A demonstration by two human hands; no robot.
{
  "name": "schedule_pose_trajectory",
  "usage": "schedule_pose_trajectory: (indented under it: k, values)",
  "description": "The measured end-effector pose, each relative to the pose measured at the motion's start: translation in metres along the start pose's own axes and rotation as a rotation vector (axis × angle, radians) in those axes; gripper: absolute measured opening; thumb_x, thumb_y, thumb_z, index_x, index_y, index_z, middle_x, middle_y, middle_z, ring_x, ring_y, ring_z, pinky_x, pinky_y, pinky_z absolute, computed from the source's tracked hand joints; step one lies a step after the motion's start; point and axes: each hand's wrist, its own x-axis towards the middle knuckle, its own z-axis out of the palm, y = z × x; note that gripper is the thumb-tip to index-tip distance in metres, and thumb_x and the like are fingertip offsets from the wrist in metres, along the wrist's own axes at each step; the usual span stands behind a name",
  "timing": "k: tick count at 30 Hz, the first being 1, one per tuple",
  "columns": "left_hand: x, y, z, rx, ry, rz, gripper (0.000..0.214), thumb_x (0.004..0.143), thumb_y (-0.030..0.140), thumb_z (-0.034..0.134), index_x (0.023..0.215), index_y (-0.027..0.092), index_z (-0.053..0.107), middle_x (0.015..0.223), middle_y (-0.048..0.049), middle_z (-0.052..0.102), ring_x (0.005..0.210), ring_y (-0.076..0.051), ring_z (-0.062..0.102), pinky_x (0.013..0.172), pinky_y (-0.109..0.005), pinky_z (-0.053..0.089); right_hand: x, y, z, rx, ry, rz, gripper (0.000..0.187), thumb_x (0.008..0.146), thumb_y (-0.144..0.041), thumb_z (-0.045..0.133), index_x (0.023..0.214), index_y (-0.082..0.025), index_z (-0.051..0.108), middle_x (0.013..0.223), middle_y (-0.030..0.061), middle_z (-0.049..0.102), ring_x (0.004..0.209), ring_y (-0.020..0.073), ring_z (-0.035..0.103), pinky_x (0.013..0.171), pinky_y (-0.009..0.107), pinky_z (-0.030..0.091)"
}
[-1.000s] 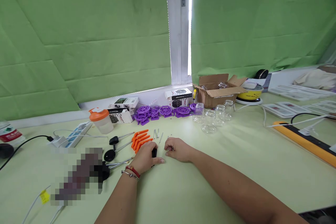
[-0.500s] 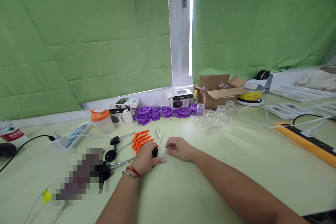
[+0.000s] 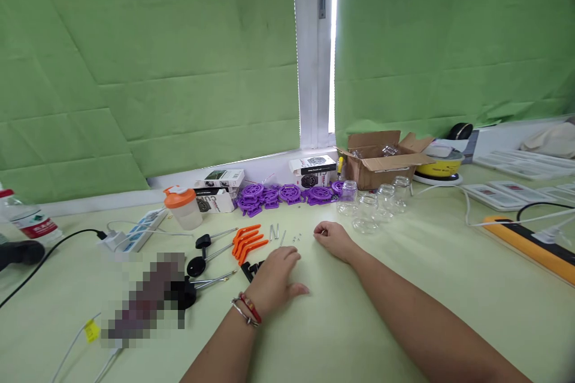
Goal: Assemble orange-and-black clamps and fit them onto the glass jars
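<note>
Fingers stretched and thumb out to the side, my left hand (image 3: pixel 279 278) is low over the table. Black parts (image 3: pixel 251 270) lie at its left, partly hidden by it. My right hand (image 3: pixel 333 240) rests on the table with its fingers curled together; whatever they may hold is too small to make out. Between and beyond the hands lie several tiny metal pieces (image 3: pixel 296 239), perhaps nuts, and thin silver bolts (image 3: pixel 274 231). Orange angled handles (image 3: pixel 247 243) are fanned out left of the bolts. Further left are black-knobbed cranks with metal rods (image 3: pixel 196 266).
Purple plastic wheel-like parts (image 3: pixel 290 194) line the back. Glass jars (image 3: pixel 368 212) stand at right before an open cardboard box (image 3: pixel 384 170). At left are a shaker bottle (image 3: pixel 184 209) and power strip (image 3: pixel 144 229); an orange-black strip (image 3: pixel 530 245) lies far right.
My left hand has moved right and nearer, uncovering black parts. My right hand has shifted right, off the tiny metal pieces. The whole view has swung slightly.
</note>
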Motion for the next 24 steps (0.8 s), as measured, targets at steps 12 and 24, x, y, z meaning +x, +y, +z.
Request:
schedule_pose_trajectory:
  k: [12, 24]
  values:
    - [-0.002, 0.02, 0.038, 0.097, -0.373, 0.196, 0.095, 0.077, 0.072, 0.028, 0.144, 0.008, 0.007, 0.15, -0.0197, 0.005, 0.138, -0.034, 0.0, 0.11, -0.052, 0.006, -0.007, -0.008, 0.018, -0.736, -0.031, 0.023, 0.061, 0.089, -0.045, 0.028, 0.137, -0.008, 0.034, 0.148, 0.0132, 0.023, 0.136, 0.032, 0.013, 0.106, 0.047, 0.012]
    - [-0.001, 0.02, 0.04, 0.147, -0.357, 0.196, 0.095, 0.076, 0.073, 0.026, 0.143, 0.008, 0.008, 0.15, -0.0206, 0.008, 0.138, -0.034, 0.003, 0.109, -0.052, 0.008, -0.004, -0.001, 0.021, -0.799, -0.149, 0.092, 0.073, 0.088, -0.055, 0.013, 0.143, -0.008, 0.017, 0.151, 0.0117, 0.011, 0.137, 0.0316, 0.006, 0.107, 0.048, 0.004]
